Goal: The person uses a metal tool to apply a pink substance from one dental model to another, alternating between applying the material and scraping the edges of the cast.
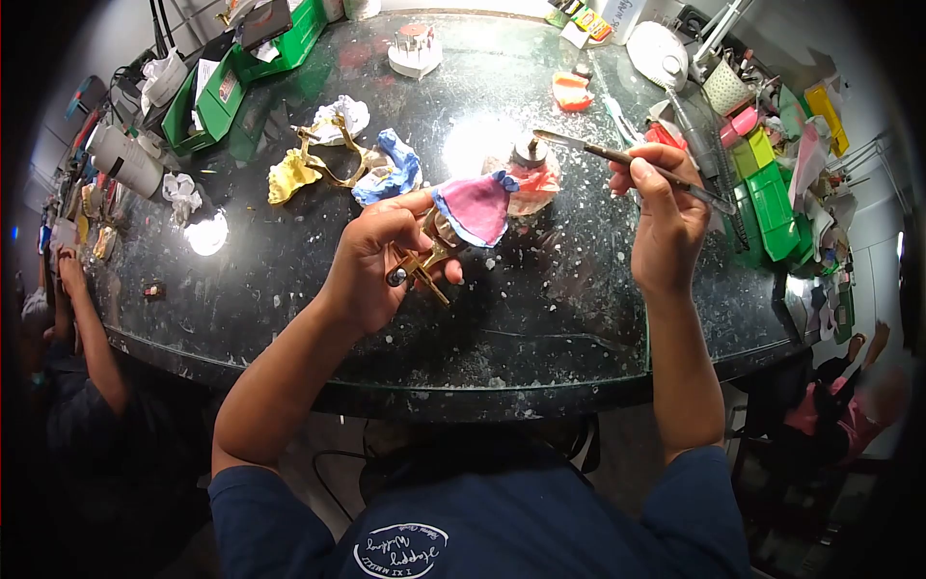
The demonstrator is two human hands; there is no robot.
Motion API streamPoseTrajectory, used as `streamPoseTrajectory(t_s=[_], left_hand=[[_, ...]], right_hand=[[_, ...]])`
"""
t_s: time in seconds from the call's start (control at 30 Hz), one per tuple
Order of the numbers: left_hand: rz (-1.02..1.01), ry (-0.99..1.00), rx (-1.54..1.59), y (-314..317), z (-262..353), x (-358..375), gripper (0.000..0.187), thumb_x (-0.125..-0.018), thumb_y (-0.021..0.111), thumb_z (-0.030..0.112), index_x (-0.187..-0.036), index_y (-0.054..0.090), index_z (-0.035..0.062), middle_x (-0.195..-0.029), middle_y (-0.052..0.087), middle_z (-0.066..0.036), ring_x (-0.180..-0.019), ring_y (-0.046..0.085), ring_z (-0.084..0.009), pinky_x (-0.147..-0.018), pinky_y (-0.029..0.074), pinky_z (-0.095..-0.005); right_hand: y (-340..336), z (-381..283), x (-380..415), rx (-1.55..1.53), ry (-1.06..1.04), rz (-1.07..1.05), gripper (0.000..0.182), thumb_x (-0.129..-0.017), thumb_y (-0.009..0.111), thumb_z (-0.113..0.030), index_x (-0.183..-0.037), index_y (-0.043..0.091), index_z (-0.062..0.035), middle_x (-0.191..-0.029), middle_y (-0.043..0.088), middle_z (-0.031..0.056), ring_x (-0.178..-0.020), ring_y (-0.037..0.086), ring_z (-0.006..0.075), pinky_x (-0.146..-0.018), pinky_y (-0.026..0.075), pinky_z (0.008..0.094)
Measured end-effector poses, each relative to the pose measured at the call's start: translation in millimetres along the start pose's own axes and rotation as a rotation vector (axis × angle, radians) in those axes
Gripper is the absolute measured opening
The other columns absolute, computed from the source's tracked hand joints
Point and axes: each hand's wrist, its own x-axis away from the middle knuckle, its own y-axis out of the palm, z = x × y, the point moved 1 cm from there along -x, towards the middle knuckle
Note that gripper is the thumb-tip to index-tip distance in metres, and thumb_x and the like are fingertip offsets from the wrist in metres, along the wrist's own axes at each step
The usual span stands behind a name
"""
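Observation:
My left hand (381,253) is closed around a brass dental articulator (434,262). On it sits a dental cast with a pink wax plate (475,207) edged in blue, facing up. A slim wax spatula (603,151) is gripped in my right hand (667,207), handle pointing to the right. Its metal blade is over the wick end of a small burner (530,151); no flame can be made out against the glare. Around the burner's base lies reddish, waxy-looking material (536,188).
Another brass articulator (333,164) with yellow, blue and white plaster lies beyond my left hand. A round white bur stand (415,50) is at the back. Green bins (217,101) line the left, more (772,207) the right. Co-workers sit at both sides.

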Motion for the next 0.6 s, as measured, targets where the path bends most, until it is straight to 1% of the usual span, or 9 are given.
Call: streamPoseTrajectory(t_s=[0.07,0.17,0.27,0.37,0.47,0.57,0.6], left_hand=[[-0.049,-0.026,0.033,-3,1,0,0.038,-0.073,0.044,0.01,-0.105,0.054,-0.0091,-0.098,0.06,-0.016,-0.072,0.062,-0.0236,-0.068,0.054,-0.0328],[-0.04,-0.006,0.043,-4,-1,0,0.037,-0.073,0.044,0.009,-0.103,0.054,-0.0097,-0.098,0.06,-0.017,-0.07,0.062,-0.024,-0.068,0.054,-0.0327],[-0.003,0.017,0.002,-2,-3,-1,0.036,-0.074,0.042,0.011,-0.103,0.055,-0.0052,-0.08,0.061,-0.009,-0.065,0.065,-0.0176,-0.051,0.047,-0.0229],[-0.013,0.022,-0.027,-2,-2,0,0.037,-0.074,0.043,0.011,-0.104,0.055,-0.0057,-0.082,0.061,-0.01,-0.065,0.065,-0.0182,-0.052,0.048,-0.0236],[-0.02,0.023,-0.038,1,0,1,0.043,-0.073,0.043,0.011,-0.111,0.054,-0.0068,-0.083,0.062,-0.011,-0.065,0.064,-0.0179,-0.057,0.049,-0.0248],[-0.038,-0.025,0.007,4,4,2,0.038,-0.074,0.043,0.011,-0.104,0.054,-0.0087,-0.097,0.06,-0.016,-0.07,0.062,-0.0227,-0.069,0.053,-0.0301],[-0.026,-0.036,0.004,6,5,2,0.042,-0.073,0.043,0.011,-0.11,0.053,-0.0081,-0.094,0.061,-0.015,-0.069,0.062,-0.0205,-0.068,0.052,-0.0288]], right_hand=[[0,0,0,-0.001,-0.002,-0.001,0.01,-0.085,0.057,-0.004,-0.091,0.058,0.0025,-0.08,0.062,0.0088,-0.071,0.059,0.0113,-0.069,0.047,0.0243],[-1,1,0,-0.01,-0.002,0.002,0.01,-0.085,0.057,-0.004,-0.092,0.058,0.0029,-0.08,0.062,0.0088,-0.071,0.059,0.0117,-0.068,0.048,0.0245],[3,-2,4,-0.043,0.002,-0.016,0.01,-0.085,0.057,-0.003,-0.092,0.058,0.0033,-0.08,0.062,0.0089,-0.072,0.06,0.012,-0.068,0.049,0.0244],[12,-4,13,-0.092,0.02,-0.095,0.01,-0.085,0.056,-0.001,-0.094,0.058,0.0032,-0.082,0.062,0.0086,-0.073,0.06,0.0114,-0.068,0.049,0.0233],[23,-6,23,-0.126,0.058,-0.192,0.01,-0.086,0.055,0.0,-0.097,0.056,0.0029,-0.084,0.062,0.0077,-0.074,0.06,0.0095,-0.069,0.049,0.0211],[30,-10,30,-0.102,0.078,-0.216,0.011,-0.086,0.056,0.001,-0.097,0.056,0.0031,-0.086,0.061,0.0075,-0.075,0.059,0.0089,-0.07,0.048,0.021],[32,-9,32,-0.129,0.068,-0.227,0.012,-0.085,0.057,0.002,-0.097,0.056,0.0032,-0.088,0.061,0.0074,-0.077,0.059,0.0084,-0.07,0.048,0.0207]])
